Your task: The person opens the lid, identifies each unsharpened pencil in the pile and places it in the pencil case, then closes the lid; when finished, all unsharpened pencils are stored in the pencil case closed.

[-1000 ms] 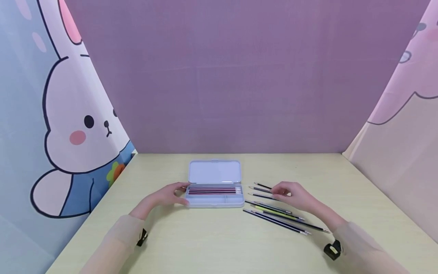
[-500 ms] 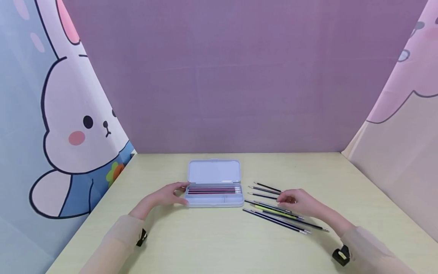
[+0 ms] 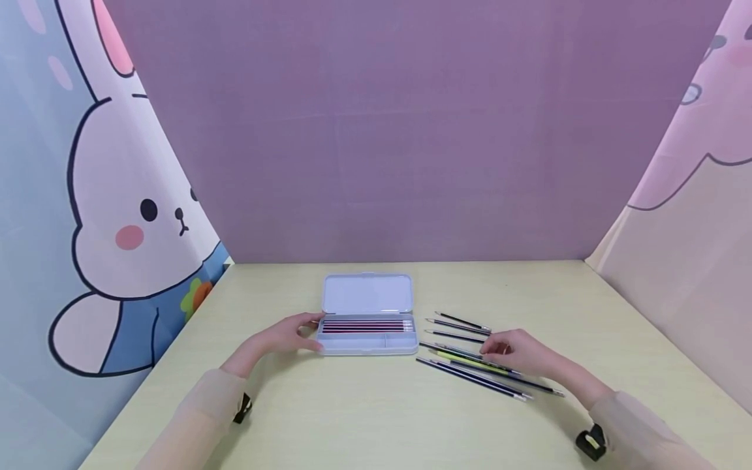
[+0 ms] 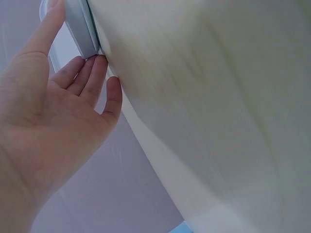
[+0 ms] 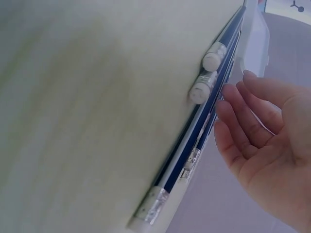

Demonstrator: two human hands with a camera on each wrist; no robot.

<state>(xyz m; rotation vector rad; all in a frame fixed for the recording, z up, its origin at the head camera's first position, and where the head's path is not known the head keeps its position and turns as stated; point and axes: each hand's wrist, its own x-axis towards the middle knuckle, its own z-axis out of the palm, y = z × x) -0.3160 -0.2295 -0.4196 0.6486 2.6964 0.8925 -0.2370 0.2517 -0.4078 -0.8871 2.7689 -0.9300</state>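
Two dark, pale-striped pencils with white erasers [image 3: 464, 376] lie slanted on a pale wood-grain table [image 3: 329, 418], to the right of an open, pale plastic pencil case [image 3: 352, 341] and nearer than it. Just beyond them, a slim yellow-green pencil [image 3: 464, 361] rests among other dark ones. A person's right hand [image 3: 517, 351] bends low over their eraser ends, fingers curled; whether it pinches a pencil cannot be told. The left hand [image 3: 286, 334] clasps the case's left end, thumb at the front, fingers behind. Red-and-white striped pencils [image 3: 364, 326] fill the case's rear compartment, before its raised lid [image 3: 368, 294].
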